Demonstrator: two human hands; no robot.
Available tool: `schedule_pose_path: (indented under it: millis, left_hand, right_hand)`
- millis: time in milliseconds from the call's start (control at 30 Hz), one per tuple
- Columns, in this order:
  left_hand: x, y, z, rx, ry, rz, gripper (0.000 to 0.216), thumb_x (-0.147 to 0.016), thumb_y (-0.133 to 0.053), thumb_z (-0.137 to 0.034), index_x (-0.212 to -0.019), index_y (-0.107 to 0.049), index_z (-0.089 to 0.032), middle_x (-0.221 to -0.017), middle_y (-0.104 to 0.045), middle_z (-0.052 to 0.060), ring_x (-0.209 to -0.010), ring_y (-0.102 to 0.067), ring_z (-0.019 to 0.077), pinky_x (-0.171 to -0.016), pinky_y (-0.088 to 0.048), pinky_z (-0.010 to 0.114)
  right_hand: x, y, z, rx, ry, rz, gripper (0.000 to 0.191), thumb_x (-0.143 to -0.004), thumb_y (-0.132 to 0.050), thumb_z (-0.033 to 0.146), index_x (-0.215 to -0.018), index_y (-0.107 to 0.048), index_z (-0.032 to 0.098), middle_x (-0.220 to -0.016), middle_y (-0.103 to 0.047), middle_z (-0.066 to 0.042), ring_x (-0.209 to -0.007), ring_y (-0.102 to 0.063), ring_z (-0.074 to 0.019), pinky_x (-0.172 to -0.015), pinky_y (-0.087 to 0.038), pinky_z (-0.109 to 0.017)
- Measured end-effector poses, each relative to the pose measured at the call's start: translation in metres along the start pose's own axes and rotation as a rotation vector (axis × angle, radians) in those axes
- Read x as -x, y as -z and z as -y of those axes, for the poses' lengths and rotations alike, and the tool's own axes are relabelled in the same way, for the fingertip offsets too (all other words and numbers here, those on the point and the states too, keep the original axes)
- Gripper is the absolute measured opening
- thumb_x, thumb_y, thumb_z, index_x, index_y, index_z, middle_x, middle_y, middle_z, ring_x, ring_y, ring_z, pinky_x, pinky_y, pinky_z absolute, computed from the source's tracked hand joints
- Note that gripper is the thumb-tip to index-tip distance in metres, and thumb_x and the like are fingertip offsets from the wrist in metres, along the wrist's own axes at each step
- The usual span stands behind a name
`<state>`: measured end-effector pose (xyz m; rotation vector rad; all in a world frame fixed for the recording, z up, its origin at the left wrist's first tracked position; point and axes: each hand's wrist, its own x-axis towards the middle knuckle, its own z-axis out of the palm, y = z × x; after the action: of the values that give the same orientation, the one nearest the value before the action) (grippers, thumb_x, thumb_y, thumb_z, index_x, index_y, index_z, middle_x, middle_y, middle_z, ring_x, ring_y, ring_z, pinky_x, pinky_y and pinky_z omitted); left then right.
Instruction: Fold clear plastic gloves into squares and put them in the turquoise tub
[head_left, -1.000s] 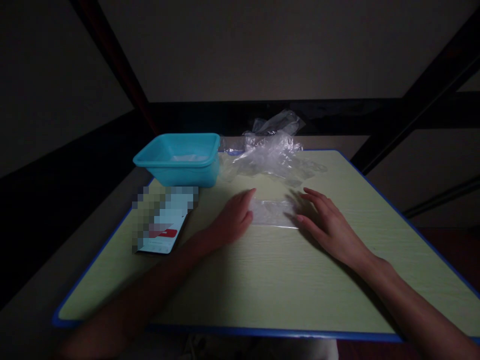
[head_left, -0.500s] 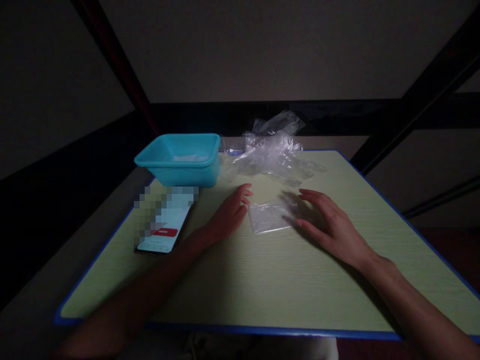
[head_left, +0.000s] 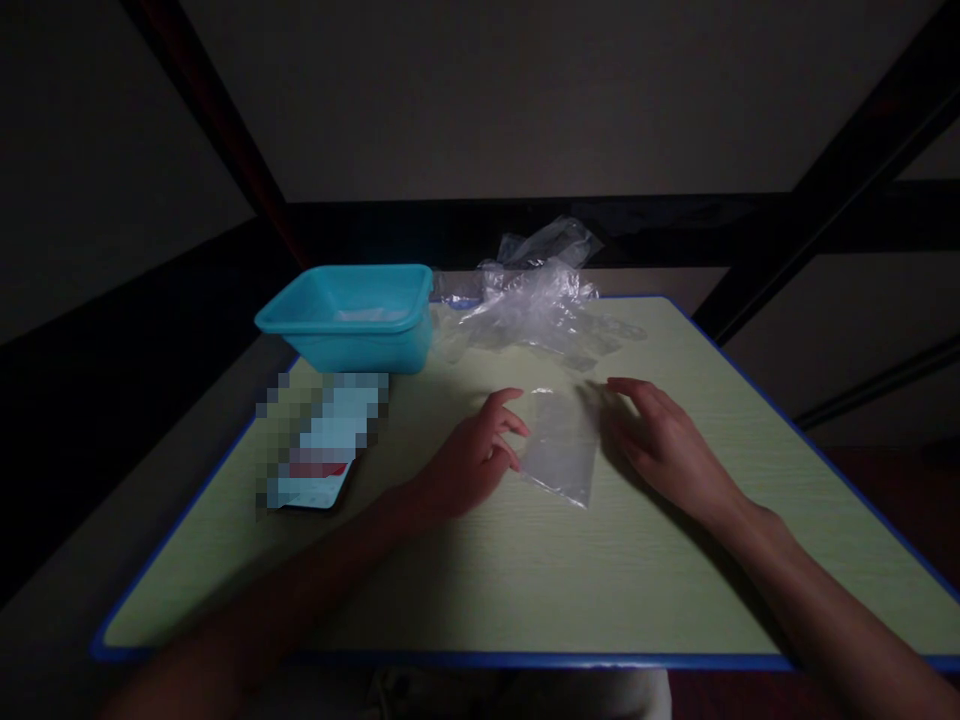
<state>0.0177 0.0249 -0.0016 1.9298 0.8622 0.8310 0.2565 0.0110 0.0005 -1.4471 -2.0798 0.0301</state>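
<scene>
Your left hand (head_left: 472,455) and right hand (head_left: 664,440) touch a small clear bag (head_left: 561,445) in the middle of the desk (head_left: 525,570).

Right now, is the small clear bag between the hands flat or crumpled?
Flat: the small clear bag lies smooth against the table, with no bunching visible.

Dim light throughout. Pale green table (head_left: 660,570), blue-edged, across lower frame. Plain pale wall (head_left: 525,90) at top centre. Dark diagonal beams (head_left: 217,115) upper left and upper right; dark horizontal rail (head_left: 712,225) between.
</scene>
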Motion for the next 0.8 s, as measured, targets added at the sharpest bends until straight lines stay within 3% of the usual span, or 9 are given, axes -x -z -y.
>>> schedule_pose_path:
  millis: [167,267,367,533,667,800]
  left_hand:
    - [0.008,-0.010,-0.008,0.051,-0.023,0.084,0.059,-0.068,-0.038,-0.002,-0.125,-0.030,-0.018,-0.096,-0.060,0.005,-0.063,-0.064,0.0109,-0.057,-0.045,0.023]
    - [0.009,-0.009,-0.009,-0.008,-0.103,0.110,0.055,-0.067,-0.038,-0.001,-0.120,-0.038,-0.015,-0.089,-0.063,0.004,-0.059,-0.060,0.0098,-0.052,-0.042,0.021]
    - [0.008,-0.007,-0.009,-0.161,-0.189,0.064,0.047,-0.068,-0.044,-0.002,-0.112,-0.047,-0.015,-0.083,-0.065,0.002,-0.059,-0.056,0.0103,-0.056,-0.044,0.023]
    - [0.008,-0.010,-0.009,-0.529,-0.394,-0.005,0.020,-0.070,-0.065,-0.017,-0.090,-0.061,-0.015,-0.086,-0.063,0.005,-0.078,-0.056,0.0173,-0.072,-0.045,0.031]
    - [0.010,-0.014,-0.010,-0.672,-0.436,0.019,0.006,-0.073,-0.068,-0.019,-0.075,-0.063,-0.015,-0.082,-0.061,0.004,-0.077,-0.053,0.0158,-0.070,-0.042,0.028]
    - [0.012,-0.016,-0.010,-0.736,-0.480,0.032,0.009,-0.078,-0.063,-0.017,-0.069,-0.063,-0.015,-0.080,-0.060,0.002,-0.073,-0.051,0.0142,-0.068,-0.040,0.028]
  right_hand:
    - [0.000,-0.001,-0.001,0.004,0.036,0.006,0.035,-0.077,-0.046,0.013,-0.111,-0.051,0.009,-0.111,-0.059,-0.020,-0.101,-0.056,-0.0326,-0.086,-0.047,-0.049]
    - [-0.001,0.002,0.002,-0.016,0.064,-0.009,0.032,-0.077,-0.045,0.011,-0.108,-0.053,0.011,-0.110,-0.060,-0.019,-0.100,-0.058,-0.0307,-0.085,-0.048,-0.047]
    - [-0.002,0.007,0.007,-0.042,0.097,-0.015,0.026,-0.078,-0.044,0.010,-0.101,-0.055,0.013,-0.107,-0.061,-0.017,-0.097,-0.060,-0.0282,-0.082,-0.050,-0.045]
    - [-0.002,0.009,0.012,-0.082,0.119,0.017,0.021,-0.078,-0.046,0.009,-0.095,-0.056,0.014,-0.103,-0.062,-0.015,-0.092,-0.060,-0.0254,-0.079,-0.051,-0.042]
    - [-0.003,0.009,0.013,-0.100,0.107,0.039,0.019,-0.079,-0.045,0.009,-0.094,-0.057,0.013,-0.101,-0.062,-0.015,-0.091,-0.060,-0.0251,-0.079,-0.051,-0.042]
    - [-0.004,0.010,0.013,-0.105,0.103,0.060,0.019,-0.079,-0.045,0.010,-0.092,-0.057,0.014,-0.100,-0.062,-0.014,-0.090,-0.060,-0.0256,-0.079,-0.050,-0.041]
